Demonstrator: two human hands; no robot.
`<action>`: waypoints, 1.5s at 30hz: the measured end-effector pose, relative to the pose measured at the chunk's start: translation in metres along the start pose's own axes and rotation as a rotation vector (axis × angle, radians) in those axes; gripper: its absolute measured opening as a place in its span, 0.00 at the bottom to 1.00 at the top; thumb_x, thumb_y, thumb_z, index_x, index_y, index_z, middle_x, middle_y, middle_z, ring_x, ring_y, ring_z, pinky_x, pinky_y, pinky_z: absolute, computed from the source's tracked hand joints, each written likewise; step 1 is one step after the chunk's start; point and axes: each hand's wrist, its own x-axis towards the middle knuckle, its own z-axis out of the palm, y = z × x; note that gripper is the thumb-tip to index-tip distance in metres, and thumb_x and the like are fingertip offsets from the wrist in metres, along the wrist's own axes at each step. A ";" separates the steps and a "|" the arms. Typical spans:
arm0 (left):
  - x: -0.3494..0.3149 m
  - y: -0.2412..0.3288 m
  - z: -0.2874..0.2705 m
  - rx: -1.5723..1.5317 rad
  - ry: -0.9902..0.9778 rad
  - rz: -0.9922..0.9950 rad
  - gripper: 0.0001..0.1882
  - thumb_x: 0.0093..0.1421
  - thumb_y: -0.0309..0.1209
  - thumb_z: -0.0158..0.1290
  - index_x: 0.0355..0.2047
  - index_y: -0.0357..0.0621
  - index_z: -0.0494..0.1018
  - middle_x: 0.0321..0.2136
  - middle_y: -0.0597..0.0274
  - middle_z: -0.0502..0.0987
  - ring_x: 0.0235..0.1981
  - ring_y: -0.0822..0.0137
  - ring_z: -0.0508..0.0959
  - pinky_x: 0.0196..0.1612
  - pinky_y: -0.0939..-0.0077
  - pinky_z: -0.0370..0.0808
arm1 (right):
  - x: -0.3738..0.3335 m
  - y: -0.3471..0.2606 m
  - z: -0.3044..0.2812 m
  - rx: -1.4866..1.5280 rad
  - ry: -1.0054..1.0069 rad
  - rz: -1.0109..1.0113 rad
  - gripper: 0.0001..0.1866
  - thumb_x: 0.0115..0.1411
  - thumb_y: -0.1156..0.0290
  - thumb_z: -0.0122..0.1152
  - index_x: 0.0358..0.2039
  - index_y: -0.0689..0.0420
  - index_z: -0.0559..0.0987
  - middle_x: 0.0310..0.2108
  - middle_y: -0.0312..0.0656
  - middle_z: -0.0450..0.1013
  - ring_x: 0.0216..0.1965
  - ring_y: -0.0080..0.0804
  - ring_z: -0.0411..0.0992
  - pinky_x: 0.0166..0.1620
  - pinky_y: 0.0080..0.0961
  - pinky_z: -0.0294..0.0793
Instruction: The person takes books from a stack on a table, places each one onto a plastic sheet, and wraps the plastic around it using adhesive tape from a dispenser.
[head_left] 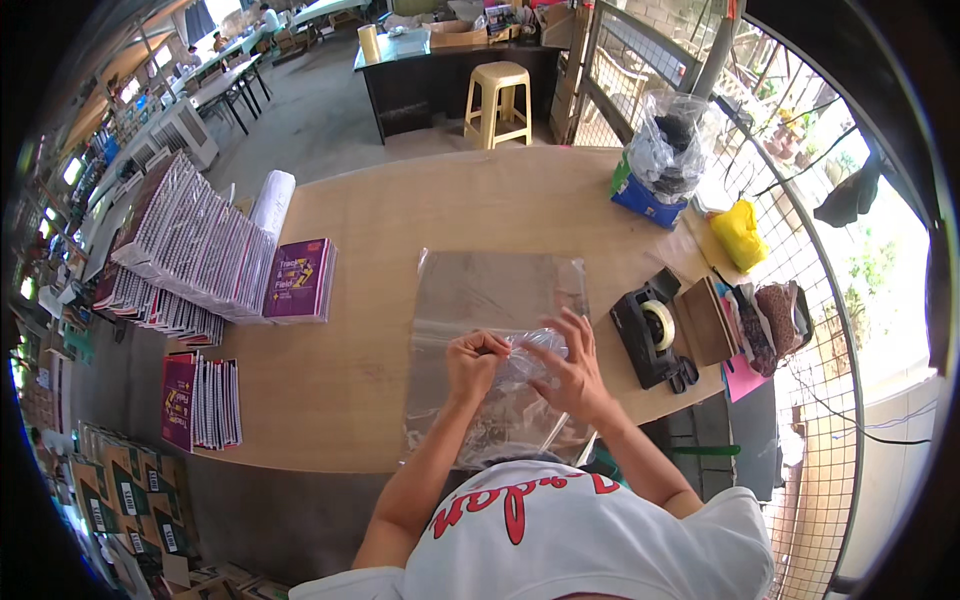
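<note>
Right now, both hands work close together above a flat rectangular sheet of clear, glossy plastic film (470, 290), which lies in front of the person's body on a wide tan wooden counter (340, 400). Between the hands is a bunch of crumpled transparent plastic (514, 369); whether it belongs to the flat sheet or is a separate piece, I cannot tell. The left hand (474, 363) is curled, its thumb and fingertips pinching the edge of the bunch. The right hand (573, 373) is spread, fingers fanned and lightly bent over the bunch's other side, with no firm grip visible.

To the right of the film stands a black desktop tape dispenser with a pale roll of tape (642, 340), and just beside it lies a pair of black-handled scissors (684, 376). Farther up that side, a yellow plastic bag (740, 236) sits near a blue-and-green container (645, 196) with crumpled clear plastic rising from its top.

On the left of the counter, tall stacks of spiral-bound notebooks (205, 245) stand touching a shorter pile of purple-covered books (297, 282). Nearer the front edge is a smaller row of red-and-purple notebooks (200, 400).
</note>
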 end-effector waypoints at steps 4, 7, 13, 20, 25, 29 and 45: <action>-0.008 0.004 0.004 0.230 0.040 0.196 0.11 0.42 0.09 0.52 0.17 0.38 0.77 0.25 0.59 0.81 0.31 0.69 0.77 0.38 0.76 0.73 | -0.017 0.002 0.023 0.061 0.160 -0.063 0.14 0.42 0.75 0.73 0.33 0.48 0.86 0.37 0.33 0.77 0.50 0.41 0.72 0.65 0.52 0.54; -0.017 0.006 0.012 0.135 0.136 0.164 0.11 0.42 0.10 0.52 0.16 0.39 0.76 0.25 0.59 0.81 0.32 0.67 0.76 0.39 0.75 0.73 | -0.028 -0.007 0.029 0.207 0.195 0.102 0.11 0.45 0.75 0.72 0.32 0.48 0.87 0.30 0.32 0.78 0.41 0.31 0.77 0.67 0.51 0.52; -0.018 -0.009 0.005 0.120 0.124 0.150 0.12 0.44 0.13 0.57 0.29 0.42 0.78 0.32 0.63 0.81 0.35 0.70 0.77 0.39 0.75 0.73 | -0.048 -0.002 0.037 0.132 0.218 0.097 0.13 0.47 0.79 0.71 0.33 0.48 0.87 0.29 0.32 0.78 0.40 0.27 0.79 0.70 0.47 0.41; 0.040 0.050 -0.043 0.103 -0.913 -0.155 0.44 0.48 0.30 0.69 0.65 0.45 0.63 0.56 0.53 0.72 0.52 0.56 0.77 0.54 0.62 0.75 | -0.096 0.065 0.046 -0.342 -0.070 -0.376 0.27 0.57 0.66 0.57 0.59 0.43 0.75 0.58 0.30 0.68 0.61 0.25 0.67 0.67 0.64 0.33; 0.063 0.088 0.006 0.852 -1.061 0.060 0.39 0.43 0.36 0.71 0.56 0.40 0.71 0.49 0.47 0.77 0.48 0.54 0.79 0.51 0.63 0.76 | -0.097 0.076 0.038 -0.411 -0.234 -0.394 0.36 0.56 0.63 0.58 0.67 0.44 0.65 0.66 0.29 0.60 0.68 0.26 0.58 0.63 0.73 0.36; 0.053 0.085 0.005 0.960 -1.050 0.215 0.37 0.41 0.40 0.68 0.53 0.39 0.73 0.45 0.46 0.79 0.43 0.50 0.80 0.47 0.64 0.77 | -0.078 0.049 0.008 -0.370 -0.211 -0.323 0.31 0.54 0.68 0.60 0.62 0.47 0.73 0.62 0.34 0.65 0.65 0.31 0.62 0.65 0.68 0.43; 0.026 0.083 0.015 1.144 -0.717 0.248 0.37 0.44 0.38 0.65 0.53 0.32 0.71 0.47 0.43 0.77 0.47 0.48 0.79 0.51 0.62 0.76 | -0.169 0.241 -0.139 0.194 0.095 1.095 0.12 0.54 0.66 0.72 0.24 0.63 0.82 0.14 0.34 0.68 0.15 0.26 0.67 0.19 0.27 0.64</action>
